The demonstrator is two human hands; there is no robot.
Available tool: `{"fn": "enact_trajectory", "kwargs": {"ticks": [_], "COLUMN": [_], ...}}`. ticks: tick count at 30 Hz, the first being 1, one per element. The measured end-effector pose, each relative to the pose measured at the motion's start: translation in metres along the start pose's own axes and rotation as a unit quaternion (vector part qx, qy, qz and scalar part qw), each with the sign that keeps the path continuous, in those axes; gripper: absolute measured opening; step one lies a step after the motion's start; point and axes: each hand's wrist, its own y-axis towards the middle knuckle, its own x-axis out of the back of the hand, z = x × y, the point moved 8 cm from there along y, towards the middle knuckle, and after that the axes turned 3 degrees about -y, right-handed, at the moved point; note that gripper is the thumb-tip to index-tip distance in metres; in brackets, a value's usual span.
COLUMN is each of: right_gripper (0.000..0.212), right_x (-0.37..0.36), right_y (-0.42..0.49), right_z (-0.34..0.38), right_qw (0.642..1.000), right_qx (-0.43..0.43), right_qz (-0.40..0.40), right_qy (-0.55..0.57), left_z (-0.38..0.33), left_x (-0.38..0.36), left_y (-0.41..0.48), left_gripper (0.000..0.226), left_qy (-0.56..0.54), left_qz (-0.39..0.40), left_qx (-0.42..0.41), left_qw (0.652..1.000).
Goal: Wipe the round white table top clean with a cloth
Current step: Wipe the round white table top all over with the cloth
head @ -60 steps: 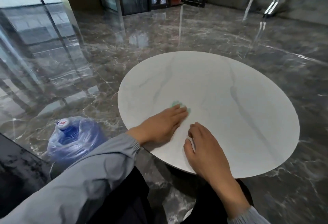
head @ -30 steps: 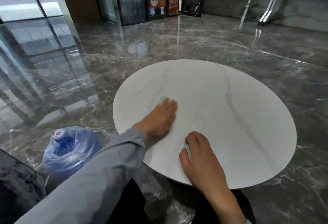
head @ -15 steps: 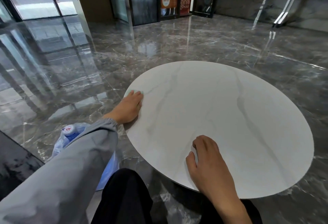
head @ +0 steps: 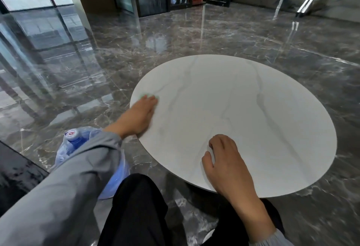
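The round white table top point(head: 243, 109), faintly veined in grey, fills the middle of the head view. My left hand point(head: 140, 115) lies flat at its left edge, pressing a green cloth point(head: 145, 96) onto the surface; only a sliver of cloth shows past the fingertips. My right hand point(head: 224, 160) rests on the near edge of the table with its fingers curled and nothing in it.
A blue water jug point(head: 78, 148) wrapped in plastic stands on the floor to the left of the table, under my left sleeve. Glossy dark marble floor surrounds the table. Glass doors and dark panels line the far wall. My dark-trousered knees are below the near edge.
My left hand swept the cloth from the table's middle out to the left edge, then slid a little forward along that edge. My right hand has stayed on the near edge.
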Motion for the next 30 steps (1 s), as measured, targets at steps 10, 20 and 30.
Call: {"fn": "enact_trajectory", "kwargs": {"ticks": [10,20,30], "right_gripper": [0.017,0.018,0.02], "right_x": [-0.004,-0.004,-0.006], "right_y": [0.0,-0.001,0.0], "right_z": [-0.004,-0.004,-0.003], "right_qw": [1.0,1.0,1.0], "right_qx": [-0.008,-0.003,-0.004], "right_qz": [0.009,0.01,0.01], "right_qy": [-0.022,-0.027,-0.026], "left_z": [-0.062,0.033,-0.053], "left_x": [-0.027,0.011,-0.024], "left_y": [-0.043,0.013,-0.064], "left_gripper": [0.063,0.049,0.06], "left_qy": [0.011,-0.002,0.003], "left_qz": [0.034,-0.024,0.019], "left_qx": [-0.127,0.056,-0.057], "left_qw": [0.991,0.998,0.998]}}
